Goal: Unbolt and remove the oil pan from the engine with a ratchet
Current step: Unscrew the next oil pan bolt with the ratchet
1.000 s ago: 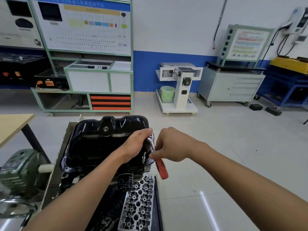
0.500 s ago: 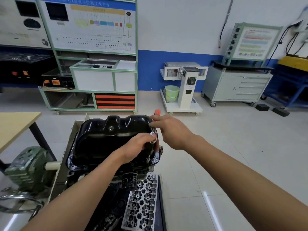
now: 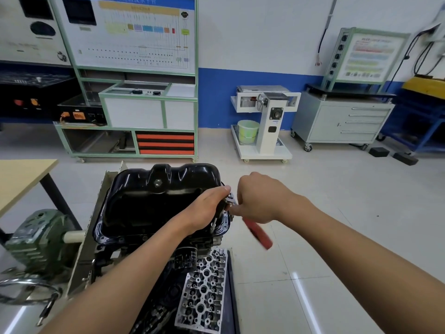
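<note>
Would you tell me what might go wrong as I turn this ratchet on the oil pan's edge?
The ratchet may slip, as only the left hand steadies its head, and the right hand could strike the oil pan. Anything loosened might drop into the cylinder head below.

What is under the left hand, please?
Under the left hand, the ratchet extension runs down to the oil pan flange; the bolt it reaches is covered.
</note>
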Demonstrator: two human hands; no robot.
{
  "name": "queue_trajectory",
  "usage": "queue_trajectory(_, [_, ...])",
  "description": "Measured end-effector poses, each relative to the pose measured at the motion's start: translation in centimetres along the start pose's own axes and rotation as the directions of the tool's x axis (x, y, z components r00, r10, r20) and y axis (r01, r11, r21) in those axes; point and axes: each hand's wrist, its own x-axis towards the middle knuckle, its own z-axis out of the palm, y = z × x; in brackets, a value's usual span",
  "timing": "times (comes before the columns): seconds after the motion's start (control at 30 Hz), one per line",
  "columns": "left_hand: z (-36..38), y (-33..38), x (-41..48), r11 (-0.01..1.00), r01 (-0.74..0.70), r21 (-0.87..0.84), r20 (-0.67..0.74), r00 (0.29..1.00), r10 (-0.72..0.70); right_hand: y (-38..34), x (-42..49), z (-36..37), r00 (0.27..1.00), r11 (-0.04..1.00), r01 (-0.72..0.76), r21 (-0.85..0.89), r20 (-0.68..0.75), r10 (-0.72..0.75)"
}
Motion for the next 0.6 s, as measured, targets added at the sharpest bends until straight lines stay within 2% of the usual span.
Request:
queue_trajectory(0.13, [0.0,0.3,-0.4,0.999,-0.054,0.004,0.031,0.998,0.053,-1.8,-0.6,0.9,0.993,0.97,0.057,0.236,0.085,-0.08])
queue_trajectory(0.23, [-0.5,0.3,-0.2,0.994,-0.032,-0.108,-0.024,0.999,0.029,-1.7,-0.5,0.8,0.994,0.963,0.064,0.263,0.067,-0.084])
queue_trajectory(0.3, [-0.6,0.5,-0.1,0.994,-0.033,-0.104,-0.028,0.999,0.03,-0.7,0.0,0.1,0.994,0.974,0.051,0.219,0.08,-0.07])
queue_trajectory(0.4, [-1.3,0.5,-0.3,0.996,-0.057,-0.074,0.027,0.998,0.059,0.7,1.0,-0.4,0.997,0.998,0.046,0.033,0.066,-0.048])
queue_trajectory(0.5, [-1.7,0.0,-0.4,0.997,-0.046,-0.064,0.076,0.996,0.051,1.2,2.2,-0.1,0.993,0.983,0.051,-0.176,-0.096,-0.068])
queue_trajectory(0.6, [-1.9,0.0,-0.6,0.995,-0.022,-0.098,0.089,0.996,0.031,1.6,3.6,1.1,0.972,0.974,0.156,-0.164,-0.147,-0.181])
